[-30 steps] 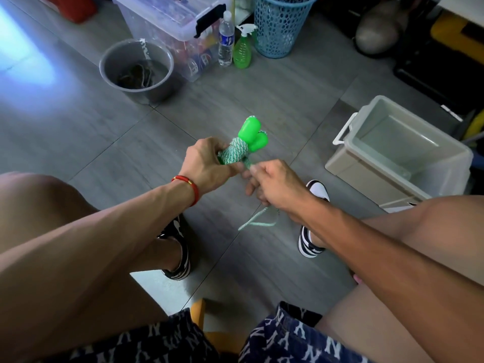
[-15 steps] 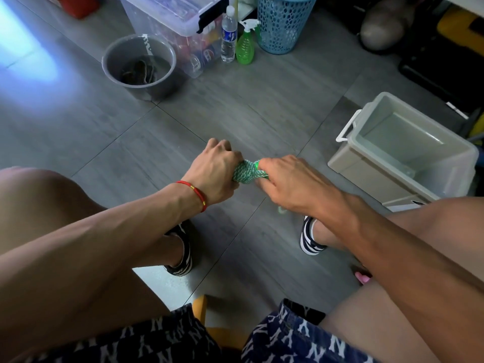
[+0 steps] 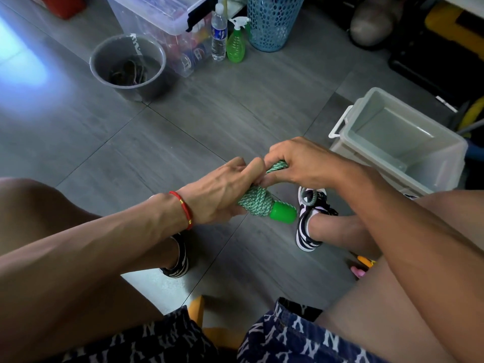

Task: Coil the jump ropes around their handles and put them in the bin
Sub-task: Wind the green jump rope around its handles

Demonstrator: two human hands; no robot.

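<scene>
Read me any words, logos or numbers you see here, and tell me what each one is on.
"NY": monogram repeated across the dark shorts.
Water bottle: blue label, too blurred to read.
Grey bucket: white rim marking, unreadable.
Striped shoes: white heel lettering, too small to read.

2 hands (image 3: 222, 195), 1 green jump rope (image 3: 258, 203), 1 grey bin (image 3: 403, 142), 1 round bucket (image 3: 128, 66), 2 bottles (image 3: 219, 32), 2 shoes (image 3: 309, 218).

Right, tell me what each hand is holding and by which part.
Both hold one green jump rope bundle. The left hand grips its rope-wrapped middle; the right hand grips the upper end. The green plastic handle end sticks out free.
</scene>
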